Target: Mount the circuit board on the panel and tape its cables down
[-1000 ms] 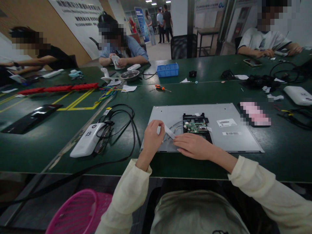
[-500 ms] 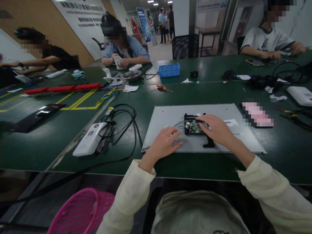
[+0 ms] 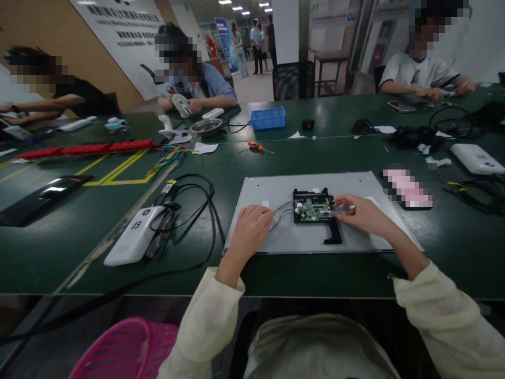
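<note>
A light grey flat panel (image 3: pixel 276 237) lies on the green table in front of me. On it sits a black bracket (image 3: pixel 333 231) framing a green circuit board (image 3: pixel 311 209). Thin grey cables (image 3: pixel 282 209) run from the board's left side toward my left hand (image 3: pixel 252 226), whose fingers are closed at the cable ends over the panel's left part. My right hand (image 3: pixel 359 215) is at the board's right edge, thumb and fingers pinched around a small clear piece (image 3: pixel 342 210).
A white power bank (image 3: pixel 136 234) with black cables lies to the left, and a pink phone (image 3: pixel 408 188) to the right. Farther back are an orange screwdriver (image 3: pixel 258 148) and a blue basket (image 3: pixel 268 118). Several people sit across the table. A pink basket (image 3: pixel 126 347) stands below the table edge.
My right hand has moved right, off the board, uncovering it. My left hand has shifted slightly left, its fingers drawn together at the cables. The whole view has shifted a little.
</note>
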Demonstrator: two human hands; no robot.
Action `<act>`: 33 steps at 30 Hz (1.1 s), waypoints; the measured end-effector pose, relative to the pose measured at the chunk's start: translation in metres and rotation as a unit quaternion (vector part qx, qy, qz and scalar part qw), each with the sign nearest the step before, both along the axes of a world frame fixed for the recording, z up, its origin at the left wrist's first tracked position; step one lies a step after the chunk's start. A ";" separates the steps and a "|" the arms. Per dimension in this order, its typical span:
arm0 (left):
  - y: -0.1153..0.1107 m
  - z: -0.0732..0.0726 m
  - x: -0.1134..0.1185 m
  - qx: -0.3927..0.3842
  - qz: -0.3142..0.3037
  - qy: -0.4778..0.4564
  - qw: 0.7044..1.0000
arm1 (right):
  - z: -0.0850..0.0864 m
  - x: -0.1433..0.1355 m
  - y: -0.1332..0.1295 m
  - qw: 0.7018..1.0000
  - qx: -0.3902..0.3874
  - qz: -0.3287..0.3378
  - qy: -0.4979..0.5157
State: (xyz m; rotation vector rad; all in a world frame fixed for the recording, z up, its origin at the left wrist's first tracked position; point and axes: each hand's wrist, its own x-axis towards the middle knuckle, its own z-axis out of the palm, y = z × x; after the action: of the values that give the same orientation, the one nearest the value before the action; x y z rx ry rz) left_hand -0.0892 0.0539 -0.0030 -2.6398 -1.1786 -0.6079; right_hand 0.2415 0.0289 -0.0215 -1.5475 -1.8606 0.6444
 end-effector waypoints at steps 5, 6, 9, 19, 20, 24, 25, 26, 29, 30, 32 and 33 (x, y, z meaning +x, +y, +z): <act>0.003 0.001 -0.005 -0.012 0.039 -0.002 0.999 | -0.006 0.000 0.004 1.000 -0.022 0.001 -0.003; 0.003 0.001 -0.005 -0.016 0.048 0.002 0.999 | -0.008 0.001 0.005 1.000 -0.023 0.001 -0.004; 0.003 0.001 -0.006 -0.028 0.069 0.015 0.997 | -0.012 0.003 0.007 1.000 -0.024 -0.004 -0.004; 0.005 0.000 -0.010 -0.068 0.115 0.021 0.991 | -0.015 0.030 0.012 0.988 0.014 -0.147 -0.037; 0.005 0.000 -0.011 -0.069 0.118 0.020 0.990 | -0.016 0.033 0.012 0.987 0.010 -0.156 -0.046; 0.005 -0.002 -0.011 -0.065 0.123 0.010 0.990 | -0.021 0.040 0.013 0.979 0.021 -0.174 -0.100; 0.005 -0.002 -0.010 -0.063 0.120 0.002 0.991 | -0.021 0.039 0.013 0.977 0.035 -0.178 -0.115; 0.005 -0.003 -0.010 -0.061 0.114 -0.007 0.992 | -0.020 0.037 0.013 0.974 0.054 -0.178 -0.127; 0.005 -0.005 -0.008 -0.053 0.087 -0.033 0.994 | -0.013 0.023 0.016 0.973 0.119 -0.143 -0.133; 0.005 -0.005 -0.007 -0.050 0.078 -0.038 0.995 | -0.009 0.016 0.018 0.975 0.134 -0.119 -0.130; 0.004 -0.005 -0.007 -0.045 0.064 -0.047 0.996 | -0.002 0.002 0.025 0.979 0.145 -0.061 -0.129; 0.004 -0.005 -0.007 -0.045 0.061 -0.051 0.996 | 0.002 -0.005 0.029 0.980 0.145 -0.036 -0.133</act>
State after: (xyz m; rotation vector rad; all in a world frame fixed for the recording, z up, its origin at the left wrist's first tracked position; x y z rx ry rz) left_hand -0.0961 0.0578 -0.0083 -2.6125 -1.4151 -0.6890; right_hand 0.2369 0.0579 -0.0198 -1.5545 -1.9766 0.1251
